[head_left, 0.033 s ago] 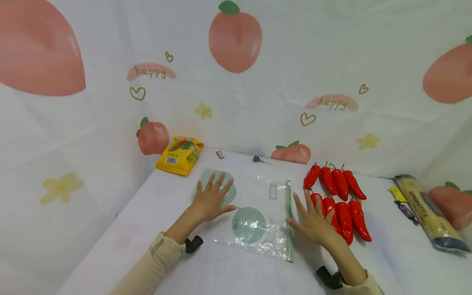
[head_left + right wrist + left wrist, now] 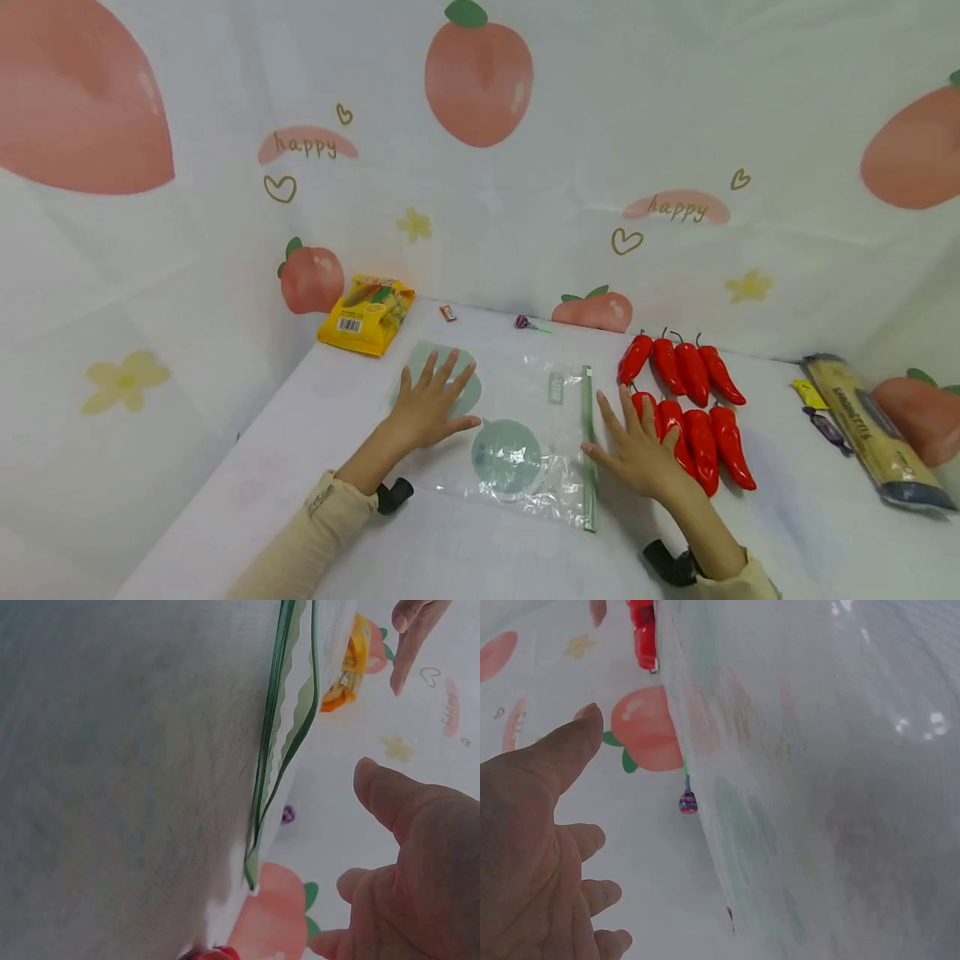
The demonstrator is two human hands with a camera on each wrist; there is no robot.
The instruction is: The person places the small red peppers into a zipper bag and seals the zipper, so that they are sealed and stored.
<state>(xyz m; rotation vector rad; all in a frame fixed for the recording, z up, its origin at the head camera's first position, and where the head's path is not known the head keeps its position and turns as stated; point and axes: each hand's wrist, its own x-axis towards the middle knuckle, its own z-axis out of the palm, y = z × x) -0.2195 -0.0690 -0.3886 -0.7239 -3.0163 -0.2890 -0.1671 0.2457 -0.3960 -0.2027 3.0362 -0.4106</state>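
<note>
A clear plastic zip bag [image 2: 506, 458] with pale green printed circles lies flat on the white table. Its green zip edge [image 2: 588, 450] faces right, and the right wrist view shows its two lips apart [image 2: 289, 712]. Over the bag's left part my left hand [image 2: 426, 412] is held with spread fingers, nothing in its grasp. My right hand [image 2: 637, 450], also spread and bare, hovers between the zip edge and the red peppers, its thumb overlapping the strip in the head view. Several glossy red peppers [image 2: 701, 450] lie in two rows, partly hidden behind that hand.
At the back left stands a yellow snack packet [image 2: 366, 317]. A small orange-wrapped candy [image 2: 447, 312] and a lollipop [image 2: 522, 322] lie along the back edge. Far right are a spaghetti pack [image 2: 870, 433], a yellow wrapped piece [image 2: 810, 395] and a purple-wrapped candy [image 2: 827, 431].
</note>
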